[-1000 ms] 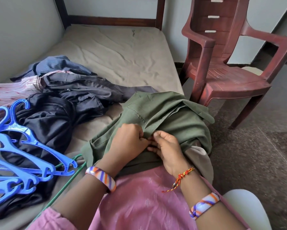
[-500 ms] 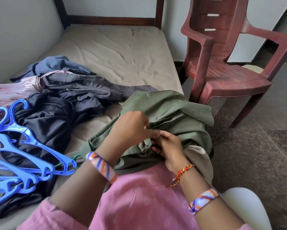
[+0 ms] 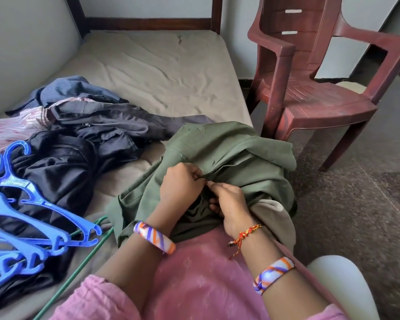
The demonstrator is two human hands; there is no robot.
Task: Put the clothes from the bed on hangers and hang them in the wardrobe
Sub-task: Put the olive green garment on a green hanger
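Shirt, green [image 3: 236, 158]: bunched at bed's [image 3: 162, 65] near right edge, partly on lap, long axis undetermined | left hand [image 3: 181, 183]: grip pinching shirt fold | right hand [image 3: 231, 202]: grip pinching same fold, fingertips touching left's | dark clothes pile [image 3: 78, 139]: left side | blue hangers [image 3: 21, 204]: near-left corner | green hanger [image 3: 83, 266]: beside them

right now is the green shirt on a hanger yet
No. The green shirt lies bunched on the lap, both hands pinching its front; blue hangers lie aside.

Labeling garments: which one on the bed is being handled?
The olive green garment; both hands pinch its placket. The black, grey and striped blue ones lie untouched to its left.
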